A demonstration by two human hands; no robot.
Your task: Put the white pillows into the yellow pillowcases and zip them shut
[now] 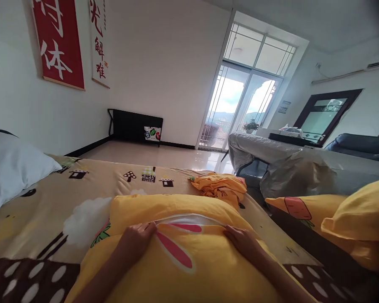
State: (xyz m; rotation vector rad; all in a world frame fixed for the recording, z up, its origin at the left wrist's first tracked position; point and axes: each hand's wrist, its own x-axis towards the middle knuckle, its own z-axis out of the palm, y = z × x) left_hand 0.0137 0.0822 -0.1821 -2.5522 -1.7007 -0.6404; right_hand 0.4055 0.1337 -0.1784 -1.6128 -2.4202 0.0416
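A yellow pillowcase (221, 256) with pink rabbit ears printed on it lies in front of me over a pillow. Its opening runs crosswise, and a strip of the white pillow (189, 219) shows in the gap. My left hand (142, 235) has its fingers closed on the left end of the opening's edge. At the right end, my right hand (240, 237) pinches the same edge between thumb and fingers. Beyond the pillow sits a crumpled orange-yellow cloth (219, 185).
A patterned blanket (104, 181) covers the bed beneath. To the left is a white pillow (15, 168); more yellow pillows (360, 214) are at right. Behind them stands a plastic-covered table (290, 155). A black folded frame (132, 126) leans on the far wall.
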